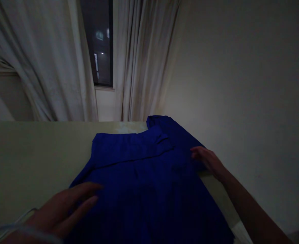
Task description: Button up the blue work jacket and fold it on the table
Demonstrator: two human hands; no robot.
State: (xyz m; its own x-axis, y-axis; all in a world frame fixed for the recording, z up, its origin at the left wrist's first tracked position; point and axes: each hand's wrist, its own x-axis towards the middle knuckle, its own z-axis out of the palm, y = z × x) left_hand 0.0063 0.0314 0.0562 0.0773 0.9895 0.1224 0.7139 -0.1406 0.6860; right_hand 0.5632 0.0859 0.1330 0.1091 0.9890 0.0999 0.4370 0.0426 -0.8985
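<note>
A deep blue cloth collared shirt [136, 179] lies spread on a pale flat tabletop [37, 152], its collar farthest away; an open left hand [62, 210] and a loosely curled right hand [207, 161] touch its sides (neither visibly gripping).

Pale tabletop [32, 159] — blue collared shirt [136, 179] spread flat on it.

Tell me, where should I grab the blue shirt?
Probably pinch the collar of the dark blue shirt from above, reaching in from your side. The shirt lies flat on the pale table, but the collar makes a thick folded edge at the far end, which fingers can catch more easily than the flat middle.
</note>
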